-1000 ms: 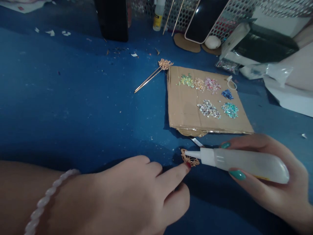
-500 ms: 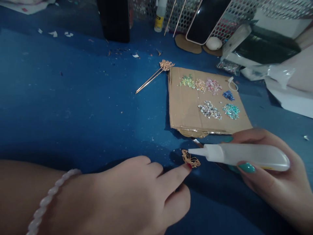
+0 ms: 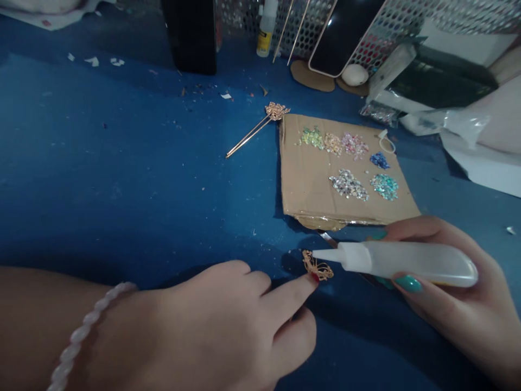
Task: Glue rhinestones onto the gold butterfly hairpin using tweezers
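Note:
My left hand [image 3: 228, 320] is closed at the lower middle, its index fingertip pressed on a small gold butterfly-shaped filigree piece [image 3: 319, 269]; the thumb is hidden. In my right hand [image 3: 451, 304] a translucent glue bottle [image 3: 419, 263] lies sideways, fingers wrapped round it. The bottle's narrow white nozzle [image 3: 329, 254] points left, its tip at the piece's upper edge; whether it touches I cannot tell. A thin metal strip [image 3: 327, 238] shows behind the nozzle, mostly hidden by the bottle.
Beyond the hands, a cardboard sheet [image 3: 309, 184] bears several piles of coloured chips. A gold hairpin [image 3: 254, 132] touches its far left corner. Behind stand a phone [image 3: 345, 35], a small bottle [image 3: 265, 32] and a black object [image 3: 190, 35]. Plastic bags [image 3: 451, 122] lie at right.
The glue bottle and my right hand have shifted very slightly left. My left hand stays on the gold butterfly piece.

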A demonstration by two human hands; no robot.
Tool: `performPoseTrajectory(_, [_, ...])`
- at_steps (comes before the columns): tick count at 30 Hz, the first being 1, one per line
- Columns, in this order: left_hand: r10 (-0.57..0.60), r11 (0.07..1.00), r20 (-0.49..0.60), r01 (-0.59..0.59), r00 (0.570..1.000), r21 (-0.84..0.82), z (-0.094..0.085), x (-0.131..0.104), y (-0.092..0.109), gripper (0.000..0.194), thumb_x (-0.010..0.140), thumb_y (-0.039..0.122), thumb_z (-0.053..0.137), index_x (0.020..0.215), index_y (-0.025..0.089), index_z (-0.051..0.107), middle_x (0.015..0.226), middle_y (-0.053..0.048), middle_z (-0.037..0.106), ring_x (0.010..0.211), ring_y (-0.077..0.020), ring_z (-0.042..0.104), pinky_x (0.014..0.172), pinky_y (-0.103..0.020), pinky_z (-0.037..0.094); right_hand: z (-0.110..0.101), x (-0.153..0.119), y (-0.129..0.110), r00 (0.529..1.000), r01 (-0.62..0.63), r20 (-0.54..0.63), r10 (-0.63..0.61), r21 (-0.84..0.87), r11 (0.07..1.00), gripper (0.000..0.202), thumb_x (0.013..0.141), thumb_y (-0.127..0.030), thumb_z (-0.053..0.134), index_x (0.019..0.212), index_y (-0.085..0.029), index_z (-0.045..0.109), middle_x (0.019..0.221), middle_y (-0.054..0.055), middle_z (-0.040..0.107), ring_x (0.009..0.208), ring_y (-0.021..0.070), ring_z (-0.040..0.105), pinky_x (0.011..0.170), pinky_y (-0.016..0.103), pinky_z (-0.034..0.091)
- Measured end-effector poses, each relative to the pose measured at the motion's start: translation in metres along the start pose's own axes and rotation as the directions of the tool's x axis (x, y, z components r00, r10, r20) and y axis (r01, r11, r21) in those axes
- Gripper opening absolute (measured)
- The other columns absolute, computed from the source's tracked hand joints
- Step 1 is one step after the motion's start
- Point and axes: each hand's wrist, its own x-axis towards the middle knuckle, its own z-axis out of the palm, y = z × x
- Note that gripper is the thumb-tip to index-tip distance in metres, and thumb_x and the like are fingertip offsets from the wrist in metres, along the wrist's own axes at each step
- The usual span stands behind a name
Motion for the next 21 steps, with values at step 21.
performPoseTrajectory(21, [0.010,1.000,-0.018,-0.010,1.000,-0.018,0.0006,0.0008,-0.0018,0.032,0.095,0.029,0.035,0.118,0.015,0.052,0.141,-0.013,0.041,0.066,-0.0177,0.054,0.049,-0.034,0.038,0.0005,-0.0004,-0.0013,1.000,0.010,0.029,-0.011,0.048,0.999,0.017,0.078,-0.036,0.062,0.090,-0.029,0.055,0.072,-0.003,0.059,0.046,0.0087,0.054,0.031,0.017,0.036])
